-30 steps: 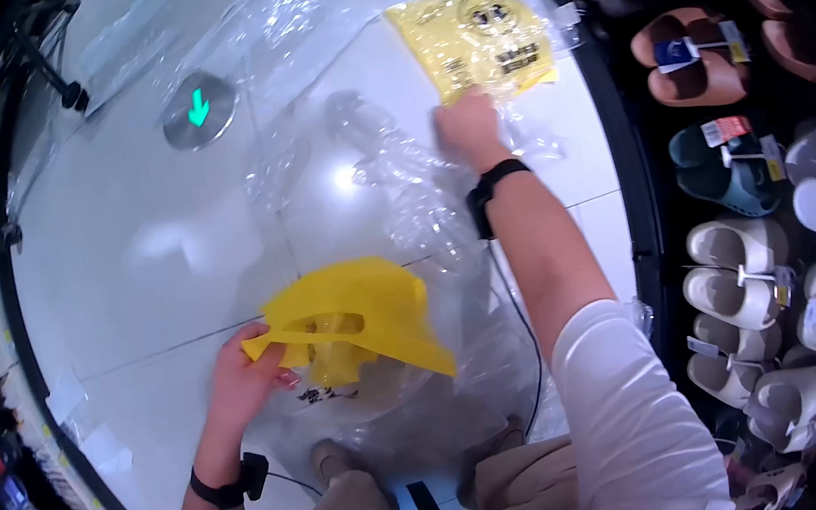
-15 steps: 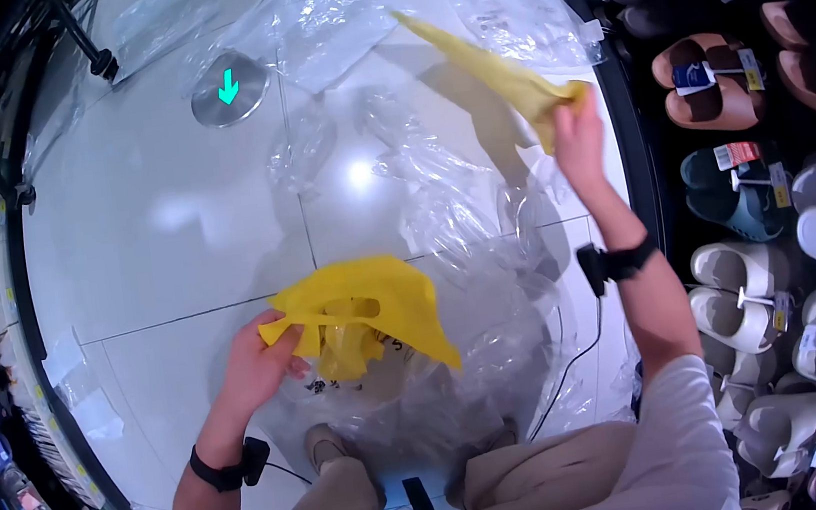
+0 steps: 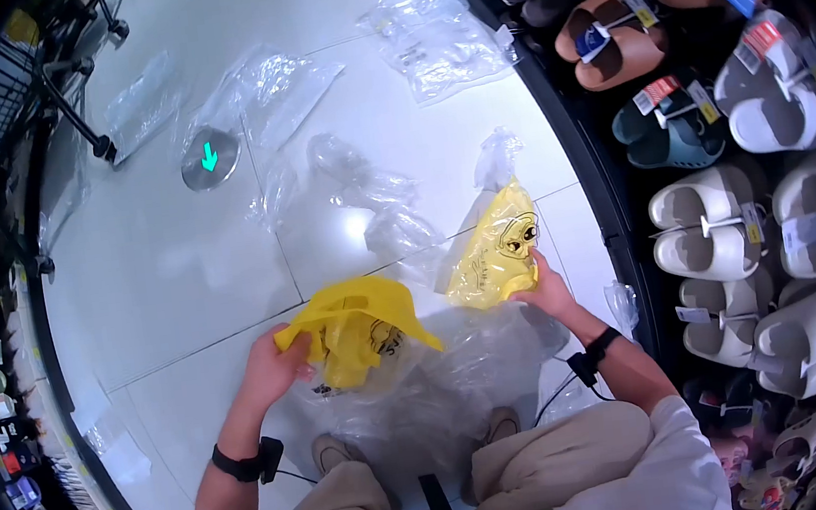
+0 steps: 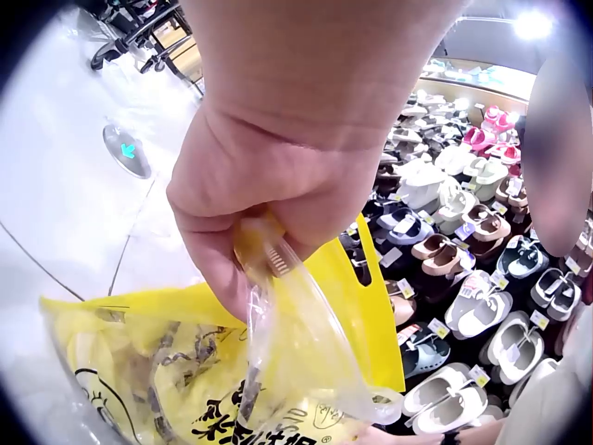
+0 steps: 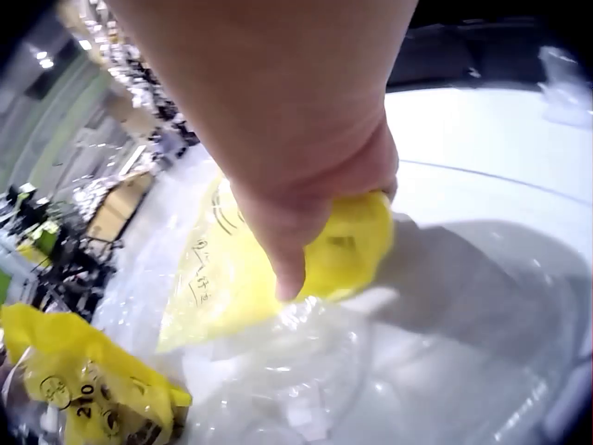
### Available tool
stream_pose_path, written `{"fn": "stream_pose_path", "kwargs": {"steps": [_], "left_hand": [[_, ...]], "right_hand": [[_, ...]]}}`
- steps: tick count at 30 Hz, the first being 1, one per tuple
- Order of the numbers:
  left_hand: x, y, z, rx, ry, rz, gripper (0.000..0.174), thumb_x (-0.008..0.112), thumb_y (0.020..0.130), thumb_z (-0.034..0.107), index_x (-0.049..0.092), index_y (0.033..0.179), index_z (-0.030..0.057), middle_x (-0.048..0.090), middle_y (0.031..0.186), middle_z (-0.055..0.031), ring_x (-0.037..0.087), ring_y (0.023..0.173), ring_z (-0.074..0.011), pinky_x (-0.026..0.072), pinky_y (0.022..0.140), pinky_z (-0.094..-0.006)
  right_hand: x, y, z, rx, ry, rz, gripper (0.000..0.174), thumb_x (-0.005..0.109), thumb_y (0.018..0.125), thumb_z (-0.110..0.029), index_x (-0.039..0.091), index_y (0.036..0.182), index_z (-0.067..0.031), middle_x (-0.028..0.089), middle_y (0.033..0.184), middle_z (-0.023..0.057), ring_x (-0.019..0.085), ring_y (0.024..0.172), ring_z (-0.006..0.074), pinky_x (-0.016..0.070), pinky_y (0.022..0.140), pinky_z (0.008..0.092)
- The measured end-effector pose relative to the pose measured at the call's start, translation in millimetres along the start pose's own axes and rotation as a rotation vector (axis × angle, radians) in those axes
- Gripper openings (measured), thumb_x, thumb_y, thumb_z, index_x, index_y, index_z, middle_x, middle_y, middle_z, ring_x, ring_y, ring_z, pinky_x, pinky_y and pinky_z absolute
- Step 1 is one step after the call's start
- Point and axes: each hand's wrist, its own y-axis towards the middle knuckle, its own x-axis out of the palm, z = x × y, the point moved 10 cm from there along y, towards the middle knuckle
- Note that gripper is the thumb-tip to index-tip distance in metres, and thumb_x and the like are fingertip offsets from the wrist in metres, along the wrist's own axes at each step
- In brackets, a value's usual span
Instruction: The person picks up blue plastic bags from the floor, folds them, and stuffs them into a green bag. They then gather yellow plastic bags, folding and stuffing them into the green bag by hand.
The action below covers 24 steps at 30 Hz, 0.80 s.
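Observation:
My left hand (image 3: 275,364) grips the edge of a bright yellow plastic bag (image 3: 373,299) with a cut-out handle. In the left wrist view, clear film hangs from the fingers and dark print shows on the see-through side of this bag (image 4: 120,306). Contents inside are blurred. To the right, my right hand (image 3: 548,289) pinches the lower corner of a second yellow bag (image 3: 492,260), flat and printed with a cartoon face. The right wrist view shows this bag's yellow edge (image 5: 357,246) bunched under the fingers. Both bags are above crumpled clear plastic near my feet.
Clear plastic wrappers (image 3: 268,90) lie scattered over the white tiles, with another flat wrapper (image 3: 444,44) at the far right. Racks of slide sandals (image 3: 706,221) line the right side. A round floor plate (image 3: 211,160) bears a green arrow. A wheeled cart (image 3: 75,112) stands far left.
My right hand has lifted the second yellow bag from the far floor and brought it back towards me, beside the first. My left hand has kept its grip, almost in place.

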Motion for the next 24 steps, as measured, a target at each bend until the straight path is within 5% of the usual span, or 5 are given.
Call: {"fn": "stream_pose_path", "kwargs": {"steps": [4, 7, 15, 18, 24], "left_hand": [[6, 0, 1, 0.017, -0.052, 0.003, 0.021, 0.055, 0.094, 0.018, 0.06, 0.1, -0.0019, 0.062, 0.077, -0.0063, 0.063, 0.058, -0.0135, 0.0539, 0.054, -0.0269], [8, -3, 0, 0.034, -0.001, -0.002, 0.024, 0.055, 0.093, 0.018, 0.06, 0.103, -0.0031, 0.064, 0.08, -0.0081, 0.064, 0.059, -0.0145, 0.0548, 0.055, -0.0279], [14, -7, -5, 0.083, 0.088, 0.012, 0.024, 0.053, 0.093, 0.019, 0.061, 0.106, -0.0004, 0.064, 0.079, -0.0066, 0.064, 0.062, -0.0144, 0.0553, 0.057, -0.0277], [18, -11, 1, 0.09, 0.05, -0.01, 0.027, 0.053, 0.093, 0.02, 0.06, 0.109, 0.0001, 0.065, 0.08, -0.0064, 0.065, 0.063, -0.014, 0.0557, 0.056, -0.0272], [33, -4, 4, 0.075, 0.05, -0.049, 0.03, 0.054, 0.093, 0.022, 0.059, 0.114, 0.0013, 0.066, 0.084, -0.007, 0.065, 0.061, -0.0135, 0.0566, 0.056, -0.0276]], "right_hand": [[-6, 13, 46, 0.094, -0.129, -0.009, 0.057, 0.079, 0.064, -0.028, 0.062, 0.114, -0.0055, 0.062, 0.079, 0.0164, 0.061, 0.087, 0.035, 0.0509, 0.08, 0.0402], [-37, 8, -1, -0.263, -0.462, 0.243, 0.028, 0.075, 0.064, -0.024, 0.07, 0.082, -0.0033, 0.062, 0.081, 0.0147, 0.06, 0.085, 0.0326, 0.0498, 0.08, 0.0427], [-106, 6, 8, -0.345, 0.357, 0.48, 0.034, 0.042, 0.076, 0.006, 0.049, 0.108, -0.0013, 0.055, 0.091, 0.0092, 0.056, 0.079, 0.0198, 0.0484, 0.074, 0.0324], [-109, -10, -21, -0.151, 0.692, 0.296, 0.053, 0.047, 0.08, 0.003, 0.04, 0.131, -0.0077, 0.053, 0.112, 0.0147, 0.057, 0.094, 0.0196, 0.0484, 0.081, 0.0309], [-81, -42, -77, -0.016, 0.515, -0.012, 0.045, 0.07, 0.081, -0.01, 0.054, 0.121, 0.0038, 0.064, 0.102, 0.0119, 0.061, 0.083, 0.0139, 0.0504, 0.07, 0.0277]]}}
